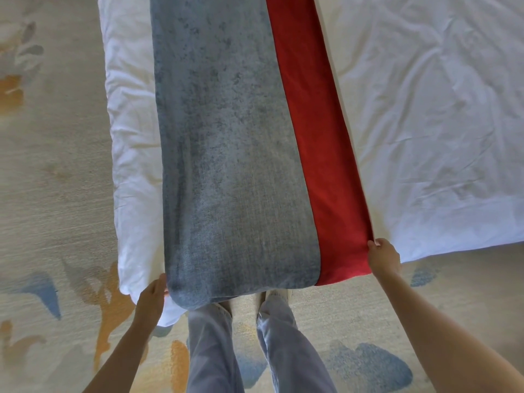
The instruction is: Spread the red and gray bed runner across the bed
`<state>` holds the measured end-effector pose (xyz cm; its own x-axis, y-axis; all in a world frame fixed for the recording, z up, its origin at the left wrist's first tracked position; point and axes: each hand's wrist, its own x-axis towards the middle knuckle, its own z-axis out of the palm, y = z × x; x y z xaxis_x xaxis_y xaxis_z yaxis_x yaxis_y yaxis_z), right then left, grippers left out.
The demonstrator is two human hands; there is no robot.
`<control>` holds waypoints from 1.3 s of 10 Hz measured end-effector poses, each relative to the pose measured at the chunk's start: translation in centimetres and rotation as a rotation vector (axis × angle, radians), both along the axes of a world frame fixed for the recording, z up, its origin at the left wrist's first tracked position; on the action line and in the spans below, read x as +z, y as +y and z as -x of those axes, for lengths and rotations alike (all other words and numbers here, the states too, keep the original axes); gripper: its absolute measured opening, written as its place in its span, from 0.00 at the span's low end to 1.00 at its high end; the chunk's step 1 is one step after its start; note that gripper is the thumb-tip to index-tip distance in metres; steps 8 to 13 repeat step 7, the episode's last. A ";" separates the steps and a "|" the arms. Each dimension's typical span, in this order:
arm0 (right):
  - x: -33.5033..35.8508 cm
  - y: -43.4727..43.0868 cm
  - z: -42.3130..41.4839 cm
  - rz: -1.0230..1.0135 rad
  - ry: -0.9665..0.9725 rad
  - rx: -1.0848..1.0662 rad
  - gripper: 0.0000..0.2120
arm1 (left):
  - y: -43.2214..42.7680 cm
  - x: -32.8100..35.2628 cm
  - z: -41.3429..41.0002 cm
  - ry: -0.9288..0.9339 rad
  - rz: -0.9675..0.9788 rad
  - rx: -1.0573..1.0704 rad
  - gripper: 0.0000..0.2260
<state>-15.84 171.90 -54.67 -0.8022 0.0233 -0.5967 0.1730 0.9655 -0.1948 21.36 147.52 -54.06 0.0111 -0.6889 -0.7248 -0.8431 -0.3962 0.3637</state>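
The bed runner (226, 154), a wide mottled gray band with a red stripe (320, 143) along its right side, lies stretched across the white bed (425, 123) from the top of the view down to the near edge. My left hand (151, 300) grips the runner's gray near-left corner. My right hand (384, 255) pinches the red near-right corner. The near end hangs over the bed's edge in front of my legs.
A pale carpet (51, 194) with blue and orange shapes surrounds the bed on the left and in front. My legs in light trousers (255, 350) and pale shoes stand right at the bed's near edge. The duvet is wrinkled on the right.
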 end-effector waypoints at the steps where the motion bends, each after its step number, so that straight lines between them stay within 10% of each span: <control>1: -0.2 0.2 -0.5 0.034 0.024 -0.001 0.17 | -0.1 -0.1 -0.3 0.021 -0.023 0.044 0.15; 7: 3.4 -6.7 -0.1 -0.006 0.281 0.248 0.19 | -1.9 2.6 2.7 0.026 0.382 -0.207 0.08; 13: 3.4 -6.7 -0.1 -0.006 0.281 0.248 0.19 | -1.9 2.6 2.7 0.026 0.382 -0.207 0.08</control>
